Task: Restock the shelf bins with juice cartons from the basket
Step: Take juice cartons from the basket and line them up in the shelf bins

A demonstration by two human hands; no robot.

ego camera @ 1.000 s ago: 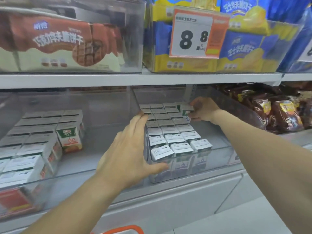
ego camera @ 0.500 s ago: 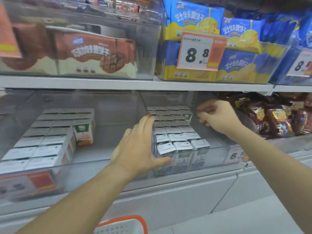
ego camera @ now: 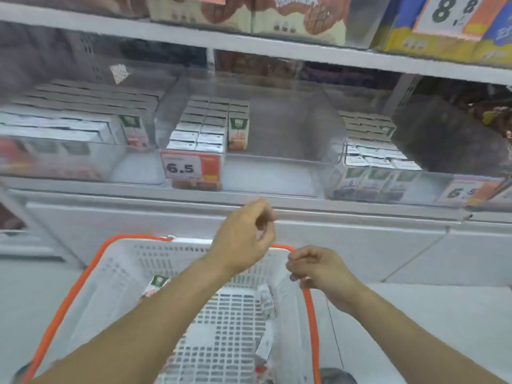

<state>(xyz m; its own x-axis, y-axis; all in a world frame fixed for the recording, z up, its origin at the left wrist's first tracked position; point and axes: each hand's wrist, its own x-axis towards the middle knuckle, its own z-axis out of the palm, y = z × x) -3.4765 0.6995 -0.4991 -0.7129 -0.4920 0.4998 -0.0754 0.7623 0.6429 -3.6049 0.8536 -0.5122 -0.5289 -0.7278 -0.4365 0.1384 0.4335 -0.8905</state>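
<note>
A white basket with an orange rim (ego camera: 69,295) stands below the shelf. A few juice cartons lie in it, one green-topped (ego camera: 155,285) at the left and one (ego camera: 265,300) by the right wall. My left hand (ego camera: 243,239) hovers above the basket's far edge, fingers loosely curled and holding nothing. Over the right rim, my right hand (ego camera: 315,270) is also loosely curled and holds nothing. On the shelf, clear bins hold rows of cartons: a left bin (ego camera: 69,123), a middle bin (ego camera: 205,128) whose right half is bare, and a right bin (ego camera: 368,153).
Price tags reading 6.5 (ego camera: 191,167) hang on the bins' fronts. The shelf above (ego camera: 249,42) carries boxes of biscuits. Dark snack bags (ego camera: 496,117) sit at the far right. Under the shelf runs a pale cabinet front (ego camera: 360,245), with floor beside the basket.
Both hands have left the right carton bin and come down over the basket. The view has tilted down and swung left, bringing the basket into sight.
</note>
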